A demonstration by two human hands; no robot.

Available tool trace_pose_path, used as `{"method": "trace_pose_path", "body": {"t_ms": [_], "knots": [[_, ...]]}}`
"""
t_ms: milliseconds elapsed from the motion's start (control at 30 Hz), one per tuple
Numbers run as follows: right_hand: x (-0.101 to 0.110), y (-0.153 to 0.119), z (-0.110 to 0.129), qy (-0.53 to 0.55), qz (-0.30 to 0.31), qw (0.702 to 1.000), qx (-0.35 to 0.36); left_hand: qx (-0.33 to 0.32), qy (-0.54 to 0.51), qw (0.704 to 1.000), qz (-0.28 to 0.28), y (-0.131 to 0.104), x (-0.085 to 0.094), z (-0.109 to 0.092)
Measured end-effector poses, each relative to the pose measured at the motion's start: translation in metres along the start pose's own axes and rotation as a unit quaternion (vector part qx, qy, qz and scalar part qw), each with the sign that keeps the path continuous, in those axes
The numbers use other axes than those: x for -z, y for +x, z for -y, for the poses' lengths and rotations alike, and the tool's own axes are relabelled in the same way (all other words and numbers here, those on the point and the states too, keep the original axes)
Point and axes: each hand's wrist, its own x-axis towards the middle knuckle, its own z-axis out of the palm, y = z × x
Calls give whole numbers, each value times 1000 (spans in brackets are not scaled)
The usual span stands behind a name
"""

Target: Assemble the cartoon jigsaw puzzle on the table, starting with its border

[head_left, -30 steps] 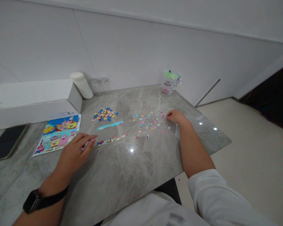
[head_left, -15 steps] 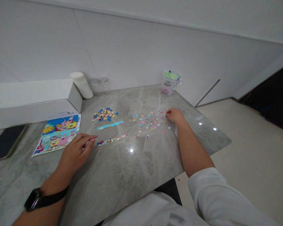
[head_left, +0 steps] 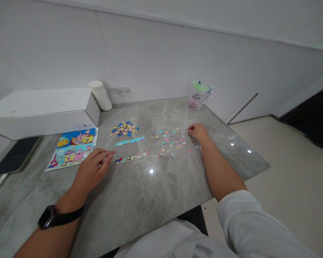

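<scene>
Grey marbled table [head_left: 140, 208] across the frame's centre; left of centre, the left hand [head_left: 93, 168], loosely open, beside a cartoon sheet [head_left: 72, 148]; right of centre, the right hand [head_left: 199, 132], fingertips narrowed, any hold impossible to tell; between them, a puzzle pile [head_left: 123, 129], two joined strips [head_left: 131, 158] and, nearest the right hand, scattered loose pieces [head_left: 178, 146]

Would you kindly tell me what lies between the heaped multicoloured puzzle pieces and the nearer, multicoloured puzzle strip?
In the head view, a narrow, mostly light-blue puzzle strip lies between them, touching neither.

Black smartwatch [head_left: 46, 217], black strap [head_left: 70, 215], white sleeve [head_left: 247, 211], white shirt [head_left: 161, 240], grey print [head_left: 204, 249]
</scene>
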Motion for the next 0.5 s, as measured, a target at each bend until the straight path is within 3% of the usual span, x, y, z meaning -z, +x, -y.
{"method": "trace_pose_path", "body": {"t_ms": [200, 300, 500], "knots": [[1, -8, 1, 26, -22, 999, 21, 0, -4, 1000, -8, 0, -1, -1], [5, -15, 10, 93, -38, 994, 36, 5, -6, 1000, -17, 0, -1, -3], [32, -26, 61, 295, -23, 948, 116, 18, -1, 999, -42, 0, 0, -1]]}}
